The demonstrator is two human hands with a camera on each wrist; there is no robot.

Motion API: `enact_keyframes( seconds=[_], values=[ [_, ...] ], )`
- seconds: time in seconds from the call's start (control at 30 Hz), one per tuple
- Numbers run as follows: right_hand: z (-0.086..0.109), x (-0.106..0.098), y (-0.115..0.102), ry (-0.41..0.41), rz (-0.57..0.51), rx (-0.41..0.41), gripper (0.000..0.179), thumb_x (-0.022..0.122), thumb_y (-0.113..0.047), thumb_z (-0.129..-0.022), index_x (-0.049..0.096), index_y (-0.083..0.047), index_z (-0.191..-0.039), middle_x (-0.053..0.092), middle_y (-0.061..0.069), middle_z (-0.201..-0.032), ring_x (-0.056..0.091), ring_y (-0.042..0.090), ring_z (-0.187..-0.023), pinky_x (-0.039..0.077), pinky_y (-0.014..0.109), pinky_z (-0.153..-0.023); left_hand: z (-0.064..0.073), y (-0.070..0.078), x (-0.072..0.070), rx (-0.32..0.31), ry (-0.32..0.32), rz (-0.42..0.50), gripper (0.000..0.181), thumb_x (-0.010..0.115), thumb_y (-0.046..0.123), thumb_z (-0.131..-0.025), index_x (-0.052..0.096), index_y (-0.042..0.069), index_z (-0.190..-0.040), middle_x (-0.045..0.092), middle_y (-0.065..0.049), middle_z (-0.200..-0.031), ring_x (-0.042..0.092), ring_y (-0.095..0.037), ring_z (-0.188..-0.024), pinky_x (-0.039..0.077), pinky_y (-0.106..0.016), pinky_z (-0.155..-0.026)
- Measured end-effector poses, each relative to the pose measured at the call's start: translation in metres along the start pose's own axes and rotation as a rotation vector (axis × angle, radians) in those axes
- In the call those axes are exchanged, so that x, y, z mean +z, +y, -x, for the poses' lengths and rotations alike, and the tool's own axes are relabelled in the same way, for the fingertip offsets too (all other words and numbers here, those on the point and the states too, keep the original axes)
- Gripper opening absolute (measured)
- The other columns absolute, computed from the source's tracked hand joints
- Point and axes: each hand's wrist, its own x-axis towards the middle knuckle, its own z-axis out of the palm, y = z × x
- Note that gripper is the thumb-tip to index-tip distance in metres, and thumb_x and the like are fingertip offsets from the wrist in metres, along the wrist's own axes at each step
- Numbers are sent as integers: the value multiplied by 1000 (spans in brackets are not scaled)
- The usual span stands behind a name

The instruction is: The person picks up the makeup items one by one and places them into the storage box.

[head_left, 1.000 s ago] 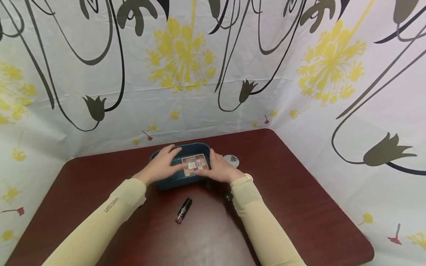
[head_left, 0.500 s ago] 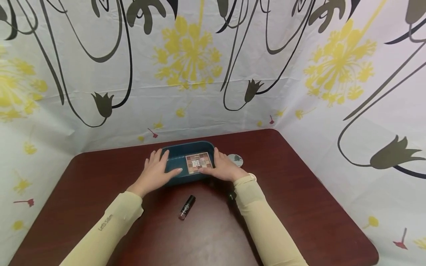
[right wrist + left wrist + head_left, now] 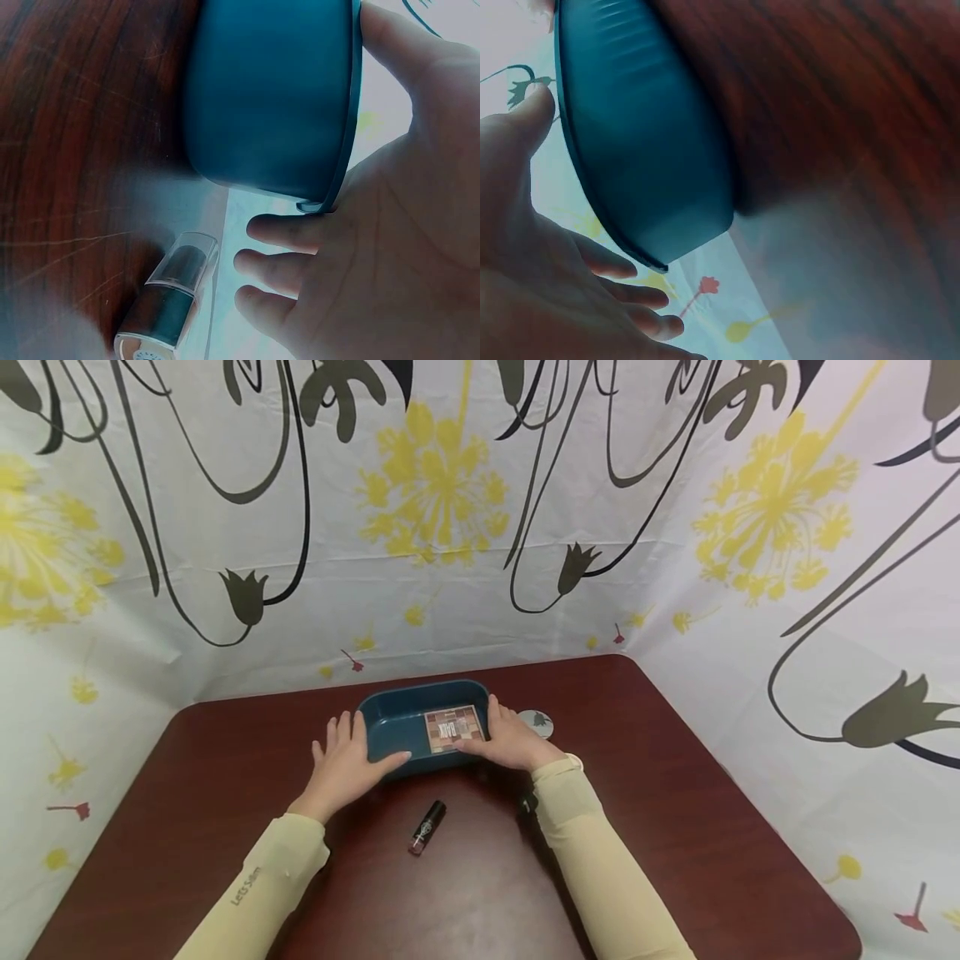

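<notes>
A blue tray (image 3: 392, 737) stands near the back of the table, holding a square makeup palette (image 3: 452, 727) at its right side. Beside the tray's left end is my left hand (image 3: 341, 772), fingers spread; in the left wrist view its thumb and fingers look apart from the rim. My right hand (image 3: 519, 742) rests at the right end, its thumb over the near rim and its fingers outside; the right wrist view has the thumb touching the rim (image 3: 352, 97). A lipstick-like tube (image 3: 427, 828) with a black end lies in front of the tray.
A round pale disc (image 3: 537, 723) with a dark motif lies right of the tray. Under the right wrist is a small clear-capped container (image 3: 169, 300), mostly hidden in the head view. Patterned curtains (image 3: 450, 610) border the dark red table (image 3: 660, 827).
My left hand has drawn back from over the tray to outside its left end, fingers spreading. The right hand stays at the right end. The head view has shifted slightly.
</notes>
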Motion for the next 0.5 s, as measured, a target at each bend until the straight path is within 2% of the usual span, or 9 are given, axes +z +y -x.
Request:
enact_keyframes(
  seconds=[0.27, 0.5],
  values=[
    [-1, 2, 1, -3, -3, -4, 118, 63, -69, -87, 0, -1, -160, 12, 18, -166, 16, 31, -152, 24, 49, -118, 1, -5, 6, -28, 18, 14, 130, 54, 86, -78, 9, -5, -159, 5, -29, -164, 1, -51, -149, 2, -79, -105],
    [-2, 2, 4, -5, -15, 0, 123, 60, -76, -84, -3, -3, -161, 11, 17, -166, 17, 30, -152, 25, 49, -117, -1, -6, 7, -38, 21, 58, 129, 55, 85, -78, 6, -1, -160, 6, -26, -165, 1, -48, -150, 2, -78, -106]
  ],
)
